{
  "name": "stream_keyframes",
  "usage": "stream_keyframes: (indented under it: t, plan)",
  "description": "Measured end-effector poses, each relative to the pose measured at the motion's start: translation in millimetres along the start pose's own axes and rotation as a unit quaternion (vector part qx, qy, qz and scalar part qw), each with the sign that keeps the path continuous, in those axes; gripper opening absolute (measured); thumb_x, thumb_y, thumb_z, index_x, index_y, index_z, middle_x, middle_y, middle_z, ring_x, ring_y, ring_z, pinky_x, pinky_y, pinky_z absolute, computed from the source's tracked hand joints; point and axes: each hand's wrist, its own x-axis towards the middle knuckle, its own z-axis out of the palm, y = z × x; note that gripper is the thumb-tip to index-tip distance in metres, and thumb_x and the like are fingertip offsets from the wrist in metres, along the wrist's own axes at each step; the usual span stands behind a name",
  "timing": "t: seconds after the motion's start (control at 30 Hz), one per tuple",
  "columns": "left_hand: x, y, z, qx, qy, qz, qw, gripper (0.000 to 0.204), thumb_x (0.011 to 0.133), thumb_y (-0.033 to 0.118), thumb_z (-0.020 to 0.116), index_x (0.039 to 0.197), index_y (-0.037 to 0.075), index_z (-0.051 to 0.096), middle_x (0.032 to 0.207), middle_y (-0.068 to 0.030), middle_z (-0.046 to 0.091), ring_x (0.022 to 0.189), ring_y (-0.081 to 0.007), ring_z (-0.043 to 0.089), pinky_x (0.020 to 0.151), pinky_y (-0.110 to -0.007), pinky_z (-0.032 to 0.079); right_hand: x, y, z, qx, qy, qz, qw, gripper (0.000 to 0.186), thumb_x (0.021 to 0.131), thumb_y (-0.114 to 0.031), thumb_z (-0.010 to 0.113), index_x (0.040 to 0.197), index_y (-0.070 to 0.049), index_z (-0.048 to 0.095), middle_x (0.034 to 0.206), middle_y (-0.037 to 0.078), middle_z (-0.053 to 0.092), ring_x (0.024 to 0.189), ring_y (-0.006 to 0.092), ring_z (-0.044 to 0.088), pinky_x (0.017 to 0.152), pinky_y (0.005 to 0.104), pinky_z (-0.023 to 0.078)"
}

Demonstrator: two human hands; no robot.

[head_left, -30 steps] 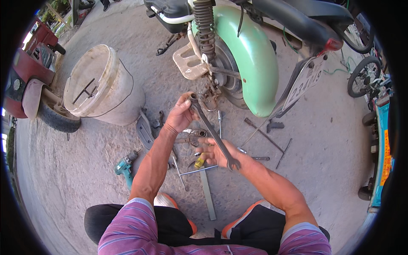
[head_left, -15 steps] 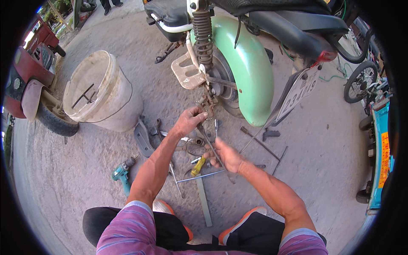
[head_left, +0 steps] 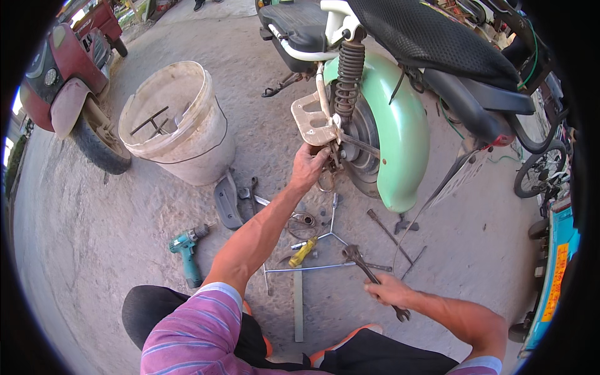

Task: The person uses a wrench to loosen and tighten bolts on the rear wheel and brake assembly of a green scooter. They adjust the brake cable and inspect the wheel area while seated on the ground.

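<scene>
Fingers (head_left: 382, 289) of the right hand (head_left: 389, 291) are closed around a long metal wrench (head_left: 374, 281). A second ago both hands were up by the wheel with the wrench between them. Now the right hand has come down near the ground with the wrench, close to the person's knees. That looks like the turning is done for a bit.

Farther off, the left hand (head_left: 307, 167) has stayed up at the green scooter (head_left: 400, 137). Its fingers curl around a small part just under the tan footrest (head_left: 310, 119), beside the spring.

Between the hands, tools lie on the dusty concrete ground (head_left: 94, 237): a yellow screwdriver (head_left: 302, 252), a cross wrench (head_left: 331, 232), thin rods. A teal drill (head_left: 186, 249) lies to the left. Far left stands a dirty white bucket (head_left: 178, 125). Behind it is a red vehicle (head_left: 69, 75). A bicycle wheel (head_left: 539, 172) shows at the far right. It is outdoors, in daylight.
</scene>
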Motion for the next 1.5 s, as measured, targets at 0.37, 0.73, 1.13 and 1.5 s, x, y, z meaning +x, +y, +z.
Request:
stream_keyframes:
  t: [0.37, 0.73, 1.13, 1.5]
  plan:
    - [5, 1, 1, 0.224, 0.031, 0.033, 0.974, 0.039, 0.106, 0.029, 0.063, 0.135, 0.003, 0.063, 0.126, -0.0105, 0.072, 0.116, -0.0191, 0.065, 0.101, -0.035, 0.049, 5, 77, -1, -0.060, 0.039, 0.059, 0.996, 0.056, 0.094, -0.032, 0.068, 0.137, 0.003, 0.059, 0.089, 0.007, 0.067, 0.073, 0.0148, 0.062, 0.065, 0.0325, 0.051]
    - [20, 9, -2, 0.382, -0.011, 0.166, 0.909, 0.039, 0.106, 0.039, 0.054, 0.129, 0.010, 0.067, 0.118, -0.0253, 0.071, 0.110, -0.0478, 0.065, 0.090, -0.053, 0.053, 6, 81, -10, -0.094, 0.040, 0.020, 0.995, 0.058, 0.094, -0.033, 0.068, 0.137, 0.005, 0.059, 0.092, 0.010, 0.069, 0.077, 0.0162, 0.064, 0.069, 0.0331, 0.053]
    - [17, 37, -8, 0.419, -0.077, 0.141, 0.894, 0.037, 0.102, 0.030, 0.062, 0.132, 0.010, 0.065, 0.124, -0.0205, 0.069, 0.113, -0.0429, 0.065, 0.095, -0.050, 0.053, 5, 91, -12, -0.096, 0.018, 0.065, 0.993, 0.057, 0.095, -0.032, 0.069, 0.137, 0.005, 0.058, 0.092, 0.009, 0.069, 0.077, 0.0163, 0.064, 0.069, 0.0329, 0.053]
    - [19, 30, -7, 0.392, -0.064, 0.128, 0.909, 0.035, 0.104, 0.029, 0.061, 0.130, 0.007, 0.066, 0.123, -0.0198, 0.071, 0.112, -0.0409, 0.067, 0.095, -0.046, 0.053, 6, 102, -15, -0.092, 0.020, 0.071, 0.993, 0.058, 0.095, -0.033, 0.070, 0.139, 0.003, 0.057, 0.092, 0.009, 0.068, 0.077, 0.0161, 0.064, 0.069, 0.0320, 0.053]
